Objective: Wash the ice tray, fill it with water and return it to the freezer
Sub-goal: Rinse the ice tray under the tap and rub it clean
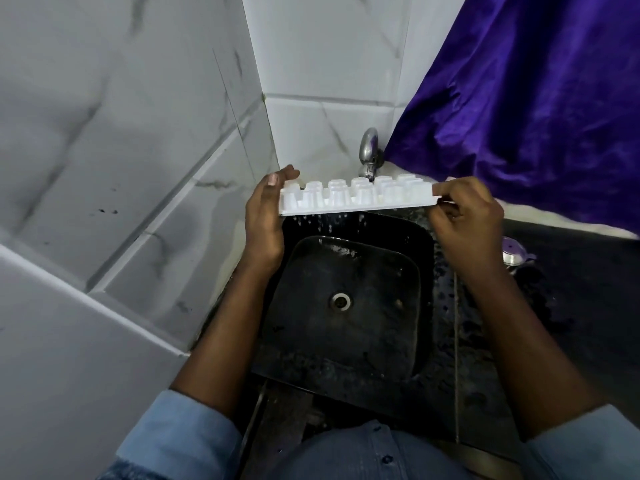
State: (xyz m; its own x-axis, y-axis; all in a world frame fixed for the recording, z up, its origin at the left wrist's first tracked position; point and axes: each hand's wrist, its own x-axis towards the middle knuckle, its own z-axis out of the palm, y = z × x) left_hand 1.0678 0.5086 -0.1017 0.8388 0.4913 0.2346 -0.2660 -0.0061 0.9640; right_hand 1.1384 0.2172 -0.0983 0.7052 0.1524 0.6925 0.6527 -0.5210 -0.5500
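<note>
A white plastic ice tray (356,197) hangs upside down over the black sink (346,306), its cup bottoms facing up. The metal tap (369,152) ends right above the tray's middle. My left hand (265,216) holds the tray's left end, thumb on top and fingers behind it. My right hand (464,216) pinches the tray's right end with curled fingers. Water drops fall from the tray's underside toward the basin.
White marbled tiles form the wall to the left and behind the tap. A purple cloth (536,109) hangs at the upper right. On the wet black counter to the right lies a small round metal lid (512,251). The drain (341,301) sits mid-basin.
</note>
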